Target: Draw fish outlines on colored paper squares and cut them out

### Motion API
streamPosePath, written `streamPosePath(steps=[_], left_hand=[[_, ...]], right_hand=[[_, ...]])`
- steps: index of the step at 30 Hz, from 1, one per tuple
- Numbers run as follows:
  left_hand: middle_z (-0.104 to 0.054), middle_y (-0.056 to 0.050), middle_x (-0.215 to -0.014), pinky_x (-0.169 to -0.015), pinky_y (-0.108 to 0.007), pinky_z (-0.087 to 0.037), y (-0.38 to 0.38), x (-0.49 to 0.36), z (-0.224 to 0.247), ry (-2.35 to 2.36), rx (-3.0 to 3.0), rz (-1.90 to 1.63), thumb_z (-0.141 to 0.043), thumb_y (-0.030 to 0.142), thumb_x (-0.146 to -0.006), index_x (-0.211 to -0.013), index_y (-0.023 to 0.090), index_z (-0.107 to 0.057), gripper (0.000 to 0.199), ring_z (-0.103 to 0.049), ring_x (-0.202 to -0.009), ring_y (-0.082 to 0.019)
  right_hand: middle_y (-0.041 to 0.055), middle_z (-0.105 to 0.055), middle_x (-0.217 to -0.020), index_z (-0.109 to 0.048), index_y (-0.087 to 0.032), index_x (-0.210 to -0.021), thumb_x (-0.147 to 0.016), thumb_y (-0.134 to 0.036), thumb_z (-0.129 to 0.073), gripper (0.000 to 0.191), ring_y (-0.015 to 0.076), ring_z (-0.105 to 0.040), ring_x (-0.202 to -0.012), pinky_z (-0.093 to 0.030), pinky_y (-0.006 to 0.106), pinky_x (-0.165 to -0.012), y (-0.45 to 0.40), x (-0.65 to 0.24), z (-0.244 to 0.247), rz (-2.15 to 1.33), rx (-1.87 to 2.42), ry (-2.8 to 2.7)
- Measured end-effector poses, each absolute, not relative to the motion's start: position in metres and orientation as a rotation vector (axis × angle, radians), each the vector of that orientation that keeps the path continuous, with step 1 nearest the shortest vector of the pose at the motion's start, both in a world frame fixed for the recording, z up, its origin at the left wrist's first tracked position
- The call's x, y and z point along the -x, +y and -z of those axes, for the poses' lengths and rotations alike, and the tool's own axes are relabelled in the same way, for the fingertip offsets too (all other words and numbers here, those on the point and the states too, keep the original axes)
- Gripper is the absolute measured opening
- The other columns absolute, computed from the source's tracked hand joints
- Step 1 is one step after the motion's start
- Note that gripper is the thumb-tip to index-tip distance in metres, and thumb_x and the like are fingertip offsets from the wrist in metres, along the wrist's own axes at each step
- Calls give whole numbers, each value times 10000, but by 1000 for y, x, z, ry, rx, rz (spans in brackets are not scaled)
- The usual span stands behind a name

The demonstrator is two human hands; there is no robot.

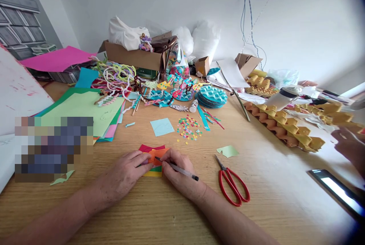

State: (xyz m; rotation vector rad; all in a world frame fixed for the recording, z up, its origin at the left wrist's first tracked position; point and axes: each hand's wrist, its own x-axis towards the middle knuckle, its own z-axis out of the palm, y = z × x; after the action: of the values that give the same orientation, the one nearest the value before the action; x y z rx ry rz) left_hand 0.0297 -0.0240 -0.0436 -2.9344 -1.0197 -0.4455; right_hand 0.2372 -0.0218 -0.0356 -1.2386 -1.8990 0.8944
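My right hand (179,169) is closed round a pen (182,171) with a clear barrel and a black end cap. Its tip rests on an orange piece of paper (155,155), where a dark line shows. From the left, my left hand (132,165) holds that paper, thumb and fingers closed at its edge. Red, green and yellow paper pieces (152,173) stick out beneath the orange one. Right of my right hand lie red-handled scissors (232,182), blades pointing away, and a light green scrap (228,150). Beyond my hands is a light blue square (162,127) with a drawn outline.
Paper dots (188,127) and stacked blue wavy discs (211,96) lie farther back. Coloured sheets (76,110) are piled left. Egg cartons (285,125), a phone (336,191) and another person's hand (349,144) are at right. A cardboard box (134,56) stands by the wall.
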Motion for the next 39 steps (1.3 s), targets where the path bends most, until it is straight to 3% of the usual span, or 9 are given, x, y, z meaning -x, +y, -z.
streamPosePath(steps=[26,39], left_hand=[[-590,-59,-1117,-892,-384,-474,-27,-29,44,-1214,2983,371,-410,138,-921,-1188,269,-587,346,-535,-1015,-221],[-609,-58,-1039,-863,-375,-480,-27,-30,47,-1212,2966,428,-350,166,-946,-1152,253,-619,350,-541,-956,-216]], right_hand=[[-47,-561,-593,-566,-190,-759,-705,-51,-498,164,103,-477,-518,-379,214,-559,-20,-235,42,-893,1234,-1963],[-45,-552,-593,-563,-197,-755,-705,-63,-496,158,112,-481,-529,-381,223,-566,-20,-235,41,-883,1231,-1975]])
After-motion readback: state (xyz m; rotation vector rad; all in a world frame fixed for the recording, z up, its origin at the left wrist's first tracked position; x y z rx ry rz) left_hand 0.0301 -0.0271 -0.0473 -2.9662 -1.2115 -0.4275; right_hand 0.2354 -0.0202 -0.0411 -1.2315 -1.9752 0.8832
